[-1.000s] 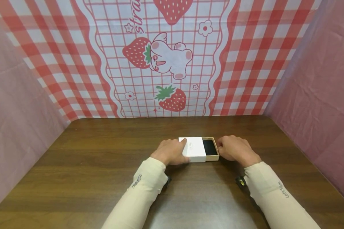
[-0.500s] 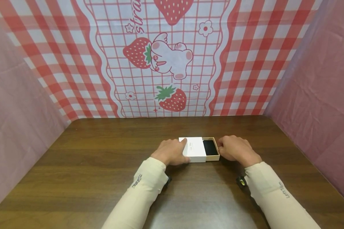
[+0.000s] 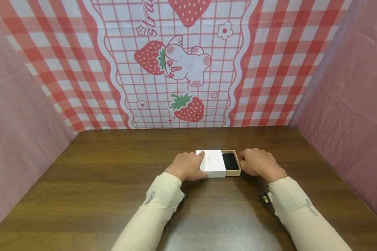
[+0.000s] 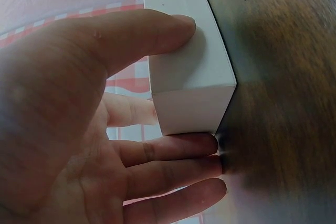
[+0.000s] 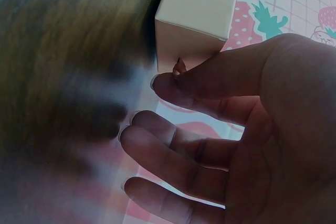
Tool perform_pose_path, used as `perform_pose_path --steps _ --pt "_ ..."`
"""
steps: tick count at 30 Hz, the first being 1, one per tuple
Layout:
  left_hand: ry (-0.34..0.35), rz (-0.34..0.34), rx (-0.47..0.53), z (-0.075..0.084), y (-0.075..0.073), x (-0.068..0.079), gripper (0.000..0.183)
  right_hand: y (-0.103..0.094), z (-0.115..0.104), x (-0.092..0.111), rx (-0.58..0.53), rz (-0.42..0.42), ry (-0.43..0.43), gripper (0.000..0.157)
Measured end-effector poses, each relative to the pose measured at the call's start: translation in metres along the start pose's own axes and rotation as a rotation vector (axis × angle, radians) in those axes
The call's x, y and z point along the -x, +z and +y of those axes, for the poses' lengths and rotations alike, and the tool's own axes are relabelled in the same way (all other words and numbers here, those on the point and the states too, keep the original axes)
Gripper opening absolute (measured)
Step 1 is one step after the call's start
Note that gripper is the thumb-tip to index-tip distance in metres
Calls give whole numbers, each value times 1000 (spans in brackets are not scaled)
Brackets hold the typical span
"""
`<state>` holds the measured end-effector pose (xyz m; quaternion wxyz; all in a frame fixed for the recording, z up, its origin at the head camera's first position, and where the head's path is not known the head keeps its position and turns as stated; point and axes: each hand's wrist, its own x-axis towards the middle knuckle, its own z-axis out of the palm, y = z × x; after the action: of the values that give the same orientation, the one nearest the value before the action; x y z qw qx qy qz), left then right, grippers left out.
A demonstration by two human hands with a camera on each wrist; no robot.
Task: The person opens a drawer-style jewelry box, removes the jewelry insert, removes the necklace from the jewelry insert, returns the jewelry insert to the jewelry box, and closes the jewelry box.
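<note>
A white box sleeve (image 3: 214, 163) with faint lettering on top lies on the table. Its cream drawer (image 3: 233, 172) sticks partway out to the right, showing a black lining or insert (image 3: 230, 161). My left hand (image 3: 188, 166) grips the sleeve's left end; in the left wrist view the thumb (image 4: 173, 32) presses its near side. At the drawer's outer end is my right hand (image 3: 259, 163). The right wrist view shows its thumb and index finger pinching a small ribbon pull tab (image 5: 179, 67), while the other fingers hang loosely bent. The part of the drawer inside the sleeve is hidden.
The brown wooden table (image 3: 113, 195) carries the box right of its middle. Behind it hangs a red-and-white strawberry cloth (image 3: 188, 69). Pink cloths (image 3: 348, 115) close off both sides. Dark wrist devices (image 3: 264, 199) sit under the sleeves' cuffs.
The drawer sits very slightly further out to the right than a second ago, and my right hand has shifted with it. My left hand and the box sleeve have stayed in place.
</note>
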<state>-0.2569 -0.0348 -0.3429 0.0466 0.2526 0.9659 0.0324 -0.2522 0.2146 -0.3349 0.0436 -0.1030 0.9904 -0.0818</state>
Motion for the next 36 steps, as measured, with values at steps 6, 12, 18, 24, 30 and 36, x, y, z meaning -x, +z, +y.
perform_pose_path --steps 6,12,18,24,30,36 --pt "0 -1 -6 0 1 -1 79 -1 -1 0 7 -1 -1 17" --pt "-4 -13 -3 0 1 -2 80 -1 1 1 7 -11 4 16" --pt "-9 -11 -2 0 1 -1 81 -2 2 0 -2 -16 5 15" --pt "-7 -8 -1 0 1 -1 81 -3 3 1 -5 -23 8 15" --pt "-15 -18 2 0 0 -1 81 -4 4 0 -4 -24 13 15" --pt "-19 -26 11 0 0 -1 81 -3 6 0 0 -25 13 16"
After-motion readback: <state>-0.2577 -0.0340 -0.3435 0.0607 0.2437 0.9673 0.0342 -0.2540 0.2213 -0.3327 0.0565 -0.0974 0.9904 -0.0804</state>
